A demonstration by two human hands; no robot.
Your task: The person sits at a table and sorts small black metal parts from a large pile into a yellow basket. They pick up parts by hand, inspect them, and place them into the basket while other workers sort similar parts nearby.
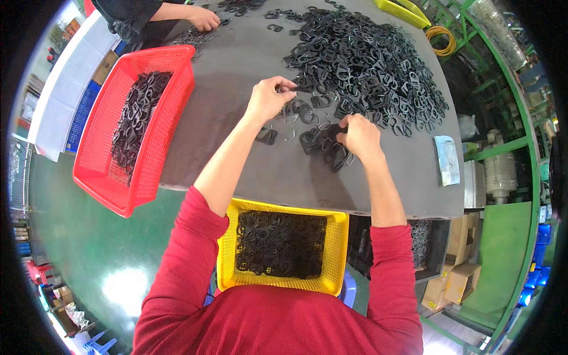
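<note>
A big heap of black hook-shaped clips (361, 65) covers the far right of the grey table (231, 160). My left hand (270, 99) is closed in a pinch at the heap's near left edge, a dark clip at its fingertips, mostly hidden. To its right and nearer to me, my right hand (361, 137) has its fingers curled round a small bunch of black clips (322, 141), which partly hides them. Several loose clips and bent wire pieces (289, 135) lie between the hands. In front of my body, a yellow basket (341, 248) holds many black clips (281, 242).
A red basket (177, 118) with black clips stands at the table's left. Beyond it, another person's hand (204, 19) works over wire pieces. A blue-white packet (447, 160) lies near the right edge. A yellow tray (405, 12) sits at the far edge, near green framing (503, 148).
</note>
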